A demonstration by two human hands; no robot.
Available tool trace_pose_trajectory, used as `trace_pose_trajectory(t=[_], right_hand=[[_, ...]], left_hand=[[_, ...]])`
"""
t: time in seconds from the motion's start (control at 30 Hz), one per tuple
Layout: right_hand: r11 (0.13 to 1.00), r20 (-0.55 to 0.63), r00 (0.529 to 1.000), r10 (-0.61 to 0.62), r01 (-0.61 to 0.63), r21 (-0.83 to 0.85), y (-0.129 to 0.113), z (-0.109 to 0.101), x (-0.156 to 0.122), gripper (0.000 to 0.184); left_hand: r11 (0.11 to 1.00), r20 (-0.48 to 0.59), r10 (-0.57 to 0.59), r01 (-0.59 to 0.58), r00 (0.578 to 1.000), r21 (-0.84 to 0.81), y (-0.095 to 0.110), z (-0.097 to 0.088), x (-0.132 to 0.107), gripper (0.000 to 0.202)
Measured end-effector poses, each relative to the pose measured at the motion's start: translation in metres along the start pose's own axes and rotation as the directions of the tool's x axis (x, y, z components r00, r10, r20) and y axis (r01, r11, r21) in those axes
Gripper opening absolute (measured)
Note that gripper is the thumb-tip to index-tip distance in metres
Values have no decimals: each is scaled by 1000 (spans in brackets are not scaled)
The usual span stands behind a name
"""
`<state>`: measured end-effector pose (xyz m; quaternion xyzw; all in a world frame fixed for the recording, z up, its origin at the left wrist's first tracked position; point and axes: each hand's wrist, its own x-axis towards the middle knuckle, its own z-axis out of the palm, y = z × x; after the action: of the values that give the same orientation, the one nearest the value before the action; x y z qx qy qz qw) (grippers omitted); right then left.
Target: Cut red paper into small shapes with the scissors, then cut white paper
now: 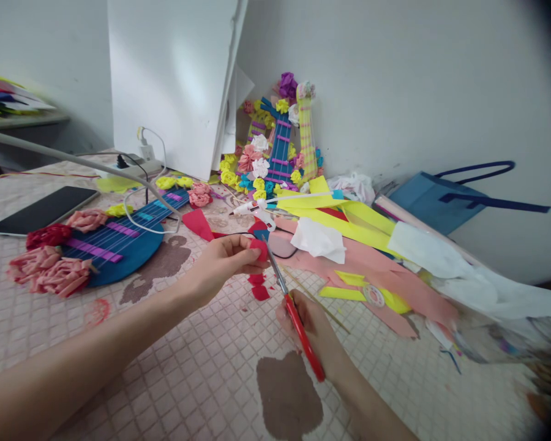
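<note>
On the left of the table (174, 380) lay a blue paper guitar (128, 239) edged with pink paper flowers (50, 272). At the centre the left hand (223, 260) was pinched shut on a small red paper piece (258, 250), held above red scraps (258, 286), while the right hand (312, 334) was closed on red-handled scissors (298, 321), blades meeting the paper. Further right sprawled yellow and pink paper strips (349, 226).

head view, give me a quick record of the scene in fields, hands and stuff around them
left hand: pinches a small red paper piece
right hand: holds red-handled scissors, blades at the paper
below: red scraps on the quilted cover
left: blue paper guitar with pink paper roses, tablet
right: pink and yellow paper sheets, blue bag
</note>
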<state>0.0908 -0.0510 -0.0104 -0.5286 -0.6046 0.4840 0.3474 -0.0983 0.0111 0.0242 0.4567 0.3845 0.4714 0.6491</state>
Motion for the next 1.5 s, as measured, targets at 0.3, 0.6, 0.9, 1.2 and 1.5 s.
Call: trace_pose_trajectory(t=[0.3, 0.6, 0.9, 1.2, 1.5], right_hand=[[1000, -21, 999, 26, -27, -16, -3, 0, 1, 20], [998, -52, 998, 19, -22, -63, -2, 0, 3, 30], [998, 78, 996, 50, -53, 37, 13, -2, 4, 35], [999, 88, 996, -1, 4, -42, 4, -7, 0, 27], [995, 67, 997, 37, -31, -93, 6, -11, 3, 25]], left_hand=[[1000, -4, 16, -17, 1000, -18, -3, -3, 2, 19], [997, -19, 30, -31, 999, -64, -2, -5, 4, 20], [998, 31, 15, -13, 999, -58, 0, -6, 4, 23], [999, 41, -1, 2, 999, -33, 2, -7, 5, 20], [999, 62, 5, -2, 998, -40, 0, -10, 7, 21]])
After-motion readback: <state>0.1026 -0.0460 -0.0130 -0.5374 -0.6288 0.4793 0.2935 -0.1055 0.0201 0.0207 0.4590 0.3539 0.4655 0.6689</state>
